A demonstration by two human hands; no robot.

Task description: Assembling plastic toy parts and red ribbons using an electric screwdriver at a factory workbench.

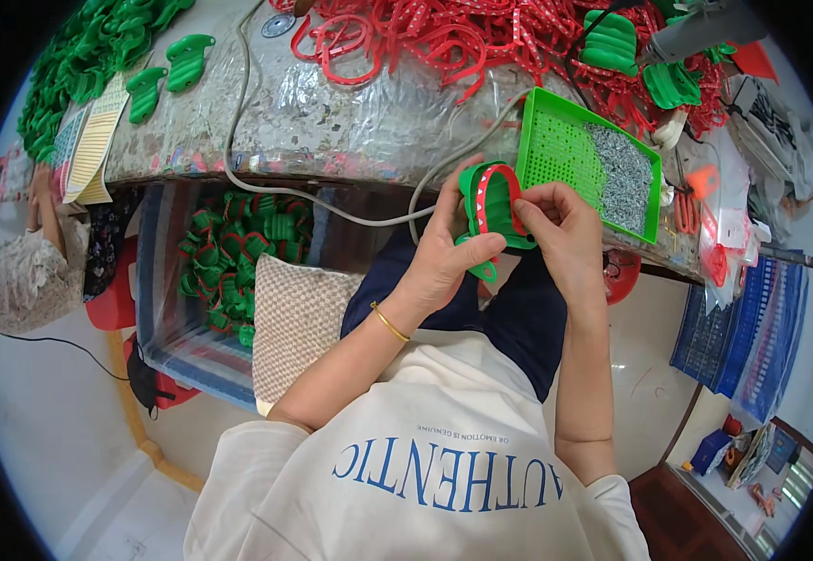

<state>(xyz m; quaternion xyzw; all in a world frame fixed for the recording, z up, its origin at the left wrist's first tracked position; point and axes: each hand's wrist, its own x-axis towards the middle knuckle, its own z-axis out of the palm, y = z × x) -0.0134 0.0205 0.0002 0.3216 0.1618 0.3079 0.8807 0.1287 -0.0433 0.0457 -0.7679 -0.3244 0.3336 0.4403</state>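
Observation:
My left hand is closed around a curved green plastic piece, its thumb pressed on the near side. A red strip with white triangles bends in an arch along the edge of that piece. At its right side, the thumb and fingertips of my right hand pinch the end of the strip against the green plastic. What lies right under those fingertips is hidden. The piece is held above my lap, by the table's front edge. Just beyond my right hand is a bright green tray with many small silvery metal parts.
Red strips are heaped at the back of the worn table; green pieces pile up at its left. A grey cable crosses the front edge. Below left, a fabric-lined bin holds red-and-green pieces. Another person sits at far left.

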